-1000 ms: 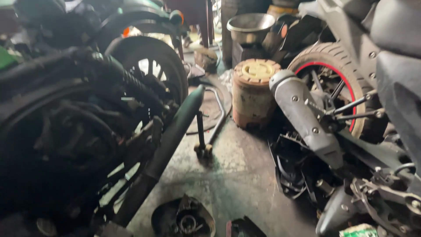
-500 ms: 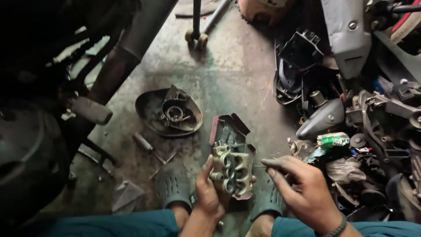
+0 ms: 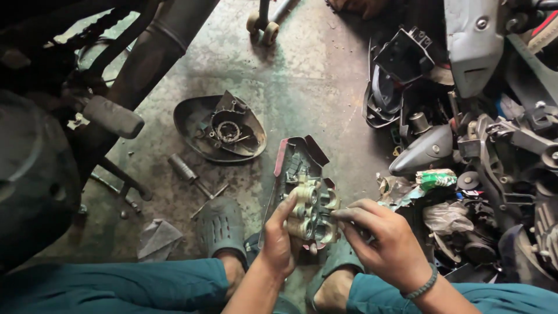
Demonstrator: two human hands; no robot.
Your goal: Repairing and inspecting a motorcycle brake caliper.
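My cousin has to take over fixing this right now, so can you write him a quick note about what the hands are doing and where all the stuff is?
Left hand: holds the pale metal part from its left side, thumb up along it.
Right hand: fingertips pinched at the part's right edge; whether they hold a small tool cannot be told.
The part is held above a dark cover piece with a red edge on the floor.
Further left lie an oval dark cover, inside up, and a socket with small bits.
Done: the part is off the bike and in hand.
Left: it is not yet back on any bike.
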